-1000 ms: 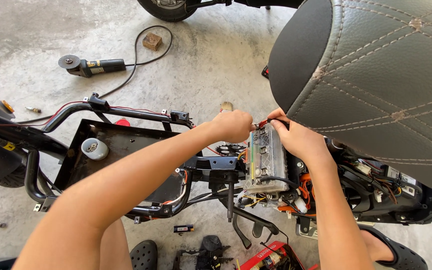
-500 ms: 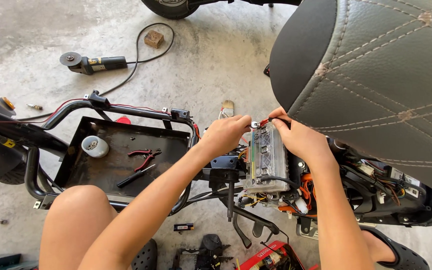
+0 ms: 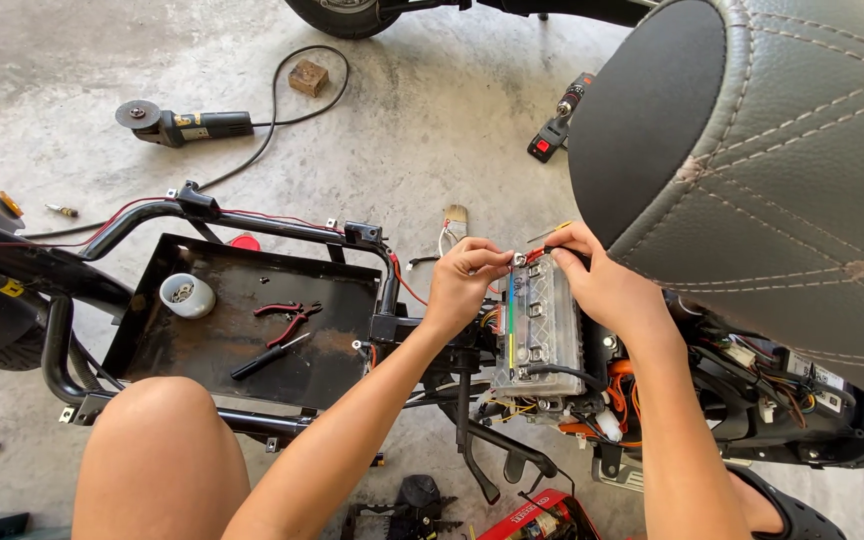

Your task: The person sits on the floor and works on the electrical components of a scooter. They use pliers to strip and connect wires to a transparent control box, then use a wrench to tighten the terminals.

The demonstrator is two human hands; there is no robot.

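Observation:
A silver finned controller box (image 3: pixel 542 335) sits in the open frame of a scooter, with coloured wires and orange connectors below it. My left hand (image 3: pixel 464 285) pinches something small at the box's top left corner. My right hand (image 3: pixel 607 285) grips the top right corner, fingers closed on a red wire or small tool there. What the fingertips hold is too small to tell. The raised black quilted seat (image 3: pixel 782 170) hangs over my right hand.
A black metal tray (image 3: pixel 202 350) on the frame holds red pliers (image 3: pixel 287 318), a screwdriver (image 3: pixel 267 357) and a white cup (image 3: pixel 187 295). An angle grinder (image 3: pixel 182 123) with cable, a wood block (image 3: pixel 308 77) and a cordless drill (image 3: pixel 558 120) lie on the concrete. My bare knee (image 3: pixel 157 450) is at bottom left.
My left arm has swung away from over the tray, uncovering the pliers and screwdriver. Both hands stay at the top of the box; the view has shifted slightly.

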